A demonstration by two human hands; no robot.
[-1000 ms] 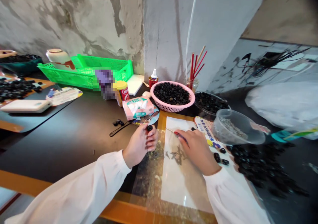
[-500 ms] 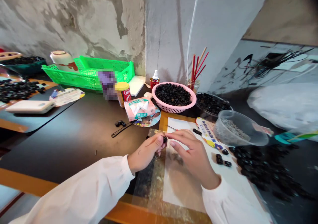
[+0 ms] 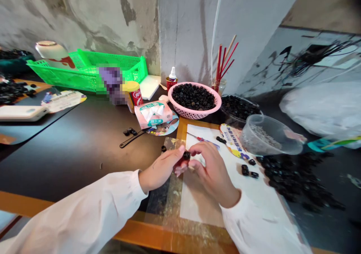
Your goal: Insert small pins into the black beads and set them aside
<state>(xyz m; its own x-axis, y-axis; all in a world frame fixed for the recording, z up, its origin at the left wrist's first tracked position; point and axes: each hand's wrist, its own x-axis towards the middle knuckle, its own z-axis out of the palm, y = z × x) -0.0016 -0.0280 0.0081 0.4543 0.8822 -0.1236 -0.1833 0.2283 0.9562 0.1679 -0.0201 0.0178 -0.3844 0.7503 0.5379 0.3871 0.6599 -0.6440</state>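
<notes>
My left hand (image 3: 163, 167) is closed around a small, round, shiny black plastic part (image 3: 186, 155), held between thumb and fingers above the worktable. Just to its right, my right hand (image 3: 211, 171) has thumb and forefinger curved and apart near the part's edge. Whether a fingertip touches it I cannot tell. Behind the right hand a screwdriver (image 3: 199, 138) with a red and blue handle lies on white paper (image 3: 197, 205), partly hidden. Another small black part (image 3: 163, 148) sits just beyond my left hand. Several more black parts (image 3: 245, 170) rest on the paper at right.
A pink basket (image 3: 194, 113) full of black parts stands at the back. To its right are a clear tub (image 3: 290, 148) of small metal pieces and a loose black heap (image 3: 299, 182). Tissues (image 3: 153, 115), a yellow-lidded can (image 3: 134, 96) and a green crate (image 3: 70, 79) stand left.
My right hand's fingers have gone from stretched over the black part to curved beside it. My left hand still holds the part. The whole view has shifted slightly.
</notes>
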